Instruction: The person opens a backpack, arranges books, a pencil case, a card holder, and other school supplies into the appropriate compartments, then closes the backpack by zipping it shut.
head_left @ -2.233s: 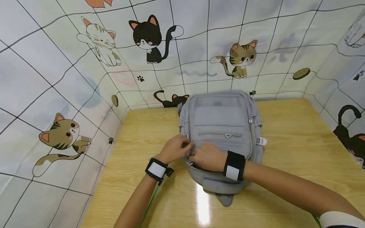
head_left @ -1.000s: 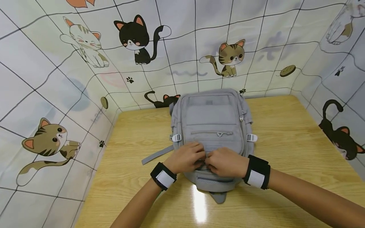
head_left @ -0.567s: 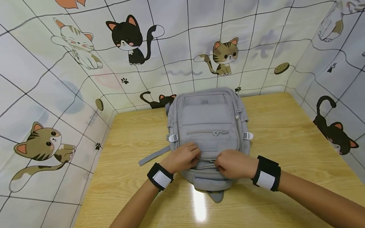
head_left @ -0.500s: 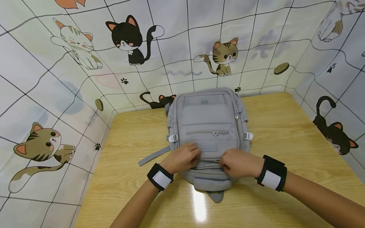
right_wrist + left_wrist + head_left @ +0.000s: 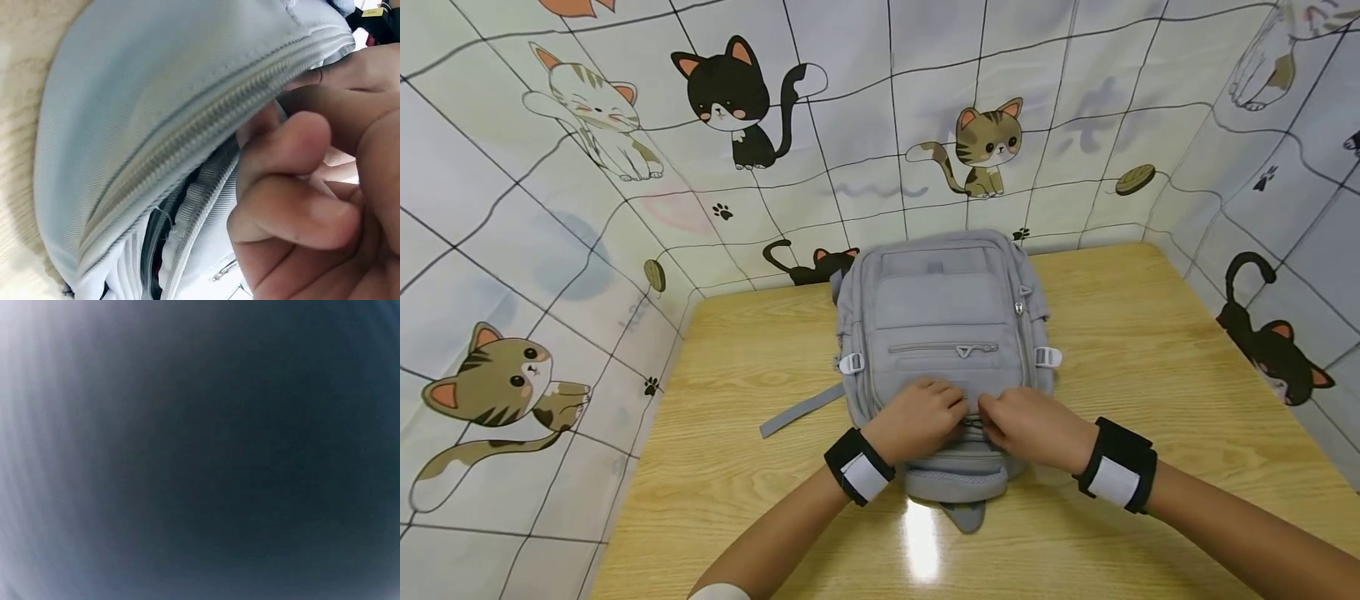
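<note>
A grey backpack (image 5: 943,296) lies on the wooden table, its top handle toward the person. My left hand (image 5: 921,421) grips the backpack's fabric beside the zipper of the front compartment, fingertips tucked out of sight. Close to its right, my right hand (image 5: 1033,427) pinches the zipper pull (image 5: 972,422), which is mostly covered by the fingers. In the right wrist view the curled fingers (image 5: 290,209) are at the zipper track (image 5: 181,140), with a dark parted gap below it. The left wrist view is dark and blurred, pressed close to something.
A loose grey strap (image 5: 801,410) sticks out left of the backpack onto the table (image 5: 745,342). White side buckles (image 5: 1047,357) sit on both flanks. A cat-printed cloth wall (image 5: 865,108) encloses the back and sides.
Both hands moved from the backpack's left side along the zipper toward the right. Most recently the left hand shifted right, up beside the right hand. The loose strap came into view.
</note>
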A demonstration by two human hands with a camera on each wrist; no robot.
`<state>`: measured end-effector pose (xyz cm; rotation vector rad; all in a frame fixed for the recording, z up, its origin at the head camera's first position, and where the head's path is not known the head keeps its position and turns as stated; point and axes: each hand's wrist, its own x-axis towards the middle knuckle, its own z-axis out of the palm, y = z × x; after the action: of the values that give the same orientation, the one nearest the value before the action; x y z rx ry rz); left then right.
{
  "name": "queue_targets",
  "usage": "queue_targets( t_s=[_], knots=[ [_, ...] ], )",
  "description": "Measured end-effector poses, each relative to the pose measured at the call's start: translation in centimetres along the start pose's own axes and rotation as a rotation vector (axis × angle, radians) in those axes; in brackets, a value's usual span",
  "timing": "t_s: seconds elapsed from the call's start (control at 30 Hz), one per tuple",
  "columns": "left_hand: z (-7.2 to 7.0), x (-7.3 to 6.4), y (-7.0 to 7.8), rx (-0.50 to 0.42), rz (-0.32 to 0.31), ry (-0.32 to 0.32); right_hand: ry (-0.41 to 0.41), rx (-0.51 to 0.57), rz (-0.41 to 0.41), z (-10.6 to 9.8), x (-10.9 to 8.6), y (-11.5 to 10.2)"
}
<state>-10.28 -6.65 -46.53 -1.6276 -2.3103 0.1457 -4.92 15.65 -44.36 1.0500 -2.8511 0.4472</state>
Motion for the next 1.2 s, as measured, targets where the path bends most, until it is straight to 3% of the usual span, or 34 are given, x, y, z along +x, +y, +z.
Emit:
queue_targets(
  t_s=[0.17, 0.27, 0.4, 0.53, 0.7, 0.83, 1.2],
  knots=[
    [0.4, -0.3, -0.1, -0.084, -0.086, -0.021, -0.023, 0.015, 0.038, -0.5, -0.4, 0.2],
    [0.6, -0.4, -0.2, -0.112, -0.109, -0.033, -0.031, -0.016, 0.056, -1.0, -1.1, 0.8],
    [0.4, -0.3, -0.2, -0.130, -0.125, -0.060, -0.042, -0.064, 0.139, -1.8, -2.4, 2.0],
    [0.3, 0.1, 0.0, -0.109, -0.111, -0.067, -0.034, -0.073, 0.195, -2.4, -3.2, 3.2],
    [0.6, 1.1, 0.5, -0.014, -0.071, -0.082, -0.012, -0.124, 0.181, -2.7, -3.2, 3.9],
    [0.4, 1.2, 0.6, 0.027, -0.086, -0.129, 0.013, -0.189, 0.189, -2.9, -3.0, 4.7],
    [-0.1, 0.6, 1.0, -0.017, -0.070, -0.110, 0.043, -0.244, 0.214, -4.6, -0.5, 8.9]
  ],
)
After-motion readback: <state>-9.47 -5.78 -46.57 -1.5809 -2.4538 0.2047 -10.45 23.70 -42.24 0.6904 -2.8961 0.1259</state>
